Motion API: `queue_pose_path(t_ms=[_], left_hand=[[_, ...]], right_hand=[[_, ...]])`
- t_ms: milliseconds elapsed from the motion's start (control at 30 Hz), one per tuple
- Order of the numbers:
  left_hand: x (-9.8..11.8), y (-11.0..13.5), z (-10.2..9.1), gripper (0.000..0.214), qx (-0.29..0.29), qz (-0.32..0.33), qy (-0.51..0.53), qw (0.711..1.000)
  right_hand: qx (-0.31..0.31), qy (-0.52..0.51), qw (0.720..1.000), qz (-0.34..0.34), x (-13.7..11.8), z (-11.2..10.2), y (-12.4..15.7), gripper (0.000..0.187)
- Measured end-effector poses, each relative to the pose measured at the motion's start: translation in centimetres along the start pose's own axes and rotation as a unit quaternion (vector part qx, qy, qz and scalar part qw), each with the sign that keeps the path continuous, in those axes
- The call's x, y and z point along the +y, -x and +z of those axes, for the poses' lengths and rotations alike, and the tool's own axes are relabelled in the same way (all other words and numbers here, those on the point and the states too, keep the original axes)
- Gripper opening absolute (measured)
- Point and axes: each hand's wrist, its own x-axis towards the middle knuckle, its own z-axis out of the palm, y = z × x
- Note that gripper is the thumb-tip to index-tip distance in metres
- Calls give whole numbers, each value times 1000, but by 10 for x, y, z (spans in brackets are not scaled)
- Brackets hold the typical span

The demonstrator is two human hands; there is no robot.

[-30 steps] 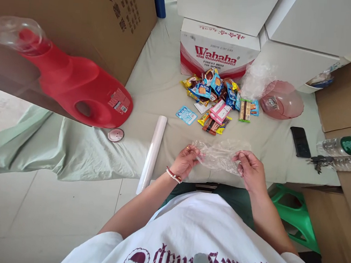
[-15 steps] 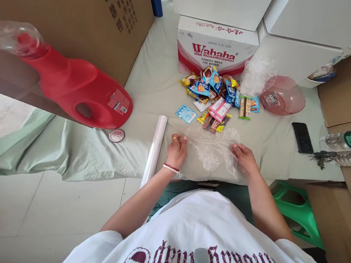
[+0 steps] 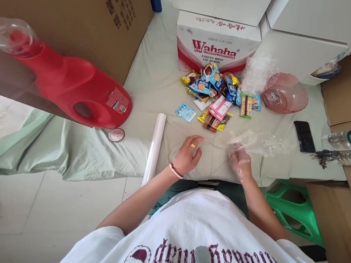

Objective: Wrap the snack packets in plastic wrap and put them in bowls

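Note:
My right hand is inside a clear plastic bag, which covers its fingers and trails off to the right over the green cloth. My left hand, with a bead bracelet and a ring, hovers loosely curled over the cloth and holds nothing. A pile of wrapped snacks lies just beyond both hands. A white roll of bags lies left of my left hand.
A red jug lies on its side at the left beside a small round lid. A Wahaha carton, a pink bowl, crumpled plastic, a phone, keys and bottles surround the snacks. Cardboard boxes stand around.
Both hands held the plastic bag stretched between them. Now the left hand has let go and the right hand has slipped into the bag, which has shifted to the right.

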Motion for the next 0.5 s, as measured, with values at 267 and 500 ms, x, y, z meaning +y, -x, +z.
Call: queue_pose_path(t_ms=[267,500], left_hand=[[55,-29,3,47,79,-76,28,994],[62,-62,4,46,-156,37,-127,979]], right_hand=[[-186,334,920,-88,-63,13,24,61],[-251,356,893,-114,-81,13,15,43]])
